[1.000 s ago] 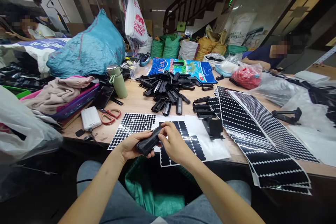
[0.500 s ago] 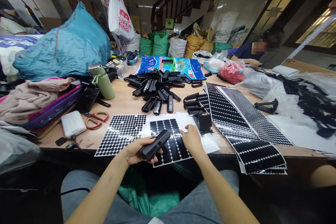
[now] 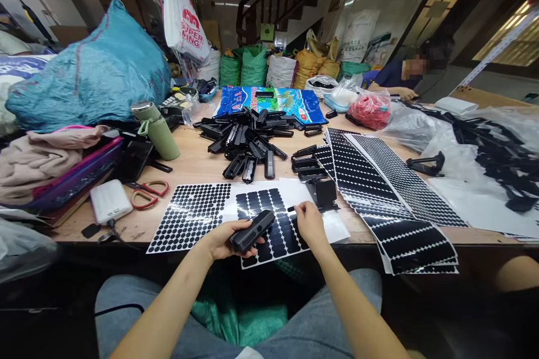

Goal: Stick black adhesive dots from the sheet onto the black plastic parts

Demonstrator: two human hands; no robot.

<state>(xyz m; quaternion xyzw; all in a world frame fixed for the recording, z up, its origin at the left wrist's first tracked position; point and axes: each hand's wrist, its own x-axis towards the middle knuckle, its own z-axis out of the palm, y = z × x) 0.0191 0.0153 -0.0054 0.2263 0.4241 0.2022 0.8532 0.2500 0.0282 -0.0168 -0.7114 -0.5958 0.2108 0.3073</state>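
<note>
Close to the table's front edge, my left hand (image 3: 225, 240) is wrapped round a black ribbed plastic part (image 3: 254, 230), elongated and slightly tilted. My right hand (image 3: 310, 223) pinches a small black sticker (image 3: 291, 209) between thumb and fingertips, just over the right edge of a sheet of black oblong stickers (image 3: 269, 207). That sheet lies partly beneath the held part and overhangs the table edge. To its left is a white sheet of round black dots (image 3: 193, 213). A heap of similar black plastic parts (image 3: 252, 134) lies beyond the sheets.
Red-handled scissors (image 3: 149, 193), a white power bank (image 3: 110, 201) and a green bottle (image 3: 158, 132) stand or lie on the left. More sticker sheets (image 3: 370, 185) overhang on the right, beside a black bracket (image 3: 426, 164). Another person (image 3: 398, 78) sits at the far right.
My right hand has lifted slightly off the sheet and moved right, with a small black sticker now showing at its fingertips. My left hand keeps the ribbed part. The view has shifted slightly.
</note>
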